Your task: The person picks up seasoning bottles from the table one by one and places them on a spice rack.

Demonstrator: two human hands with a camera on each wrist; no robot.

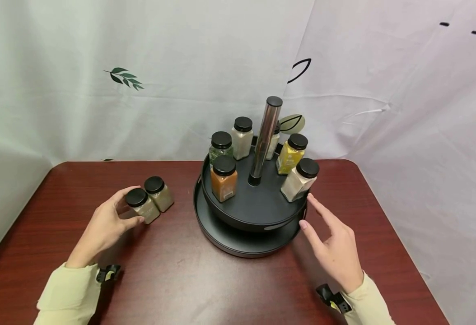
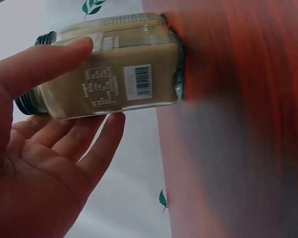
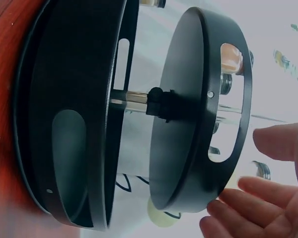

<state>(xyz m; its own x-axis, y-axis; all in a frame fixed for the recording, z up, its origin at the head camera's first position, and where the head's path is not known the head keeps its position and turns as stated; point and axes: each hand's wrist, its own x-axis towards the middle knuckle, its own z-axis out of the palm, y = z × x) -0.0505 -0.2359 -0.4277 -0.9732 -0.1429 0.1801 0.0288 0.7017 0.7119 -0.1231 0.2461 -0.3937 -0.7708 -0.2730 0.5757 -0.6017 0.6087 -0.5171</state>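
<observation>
My left hand (image 1: pixel 105 225) grips a square glass spice jar (image 1: pixel 144 206) with a black lid and pale greenish-brown powder, thumb on one side and fingers on the other. In the left wrist view, that jar (image 2: pixel 119 79) shows a barcode label and stands at the red-brown tabletop. A second similar jar (image 1: pixel 162 197) is right beside it. To the right stands a black two-tier round spice rack (image 1: pixel 258 212) with a metal centre post. My right hand (image 1: pixel 337 253) has its fingers extended at the right rim of the upper tray (image 3: pixel 226 29), holding nothing.
Several jars stand on the upper tray, including an orange one (image 1: pixel 223 183), a yellow one (image 1: pixel 291 155) and a white one (image 1: pixel 299 183) near the right rim. Behind the wooden table (image 1: pixel 205 289) hangs a white cloth (image 1: pixel 201 54) with leaf prints.
</observation>
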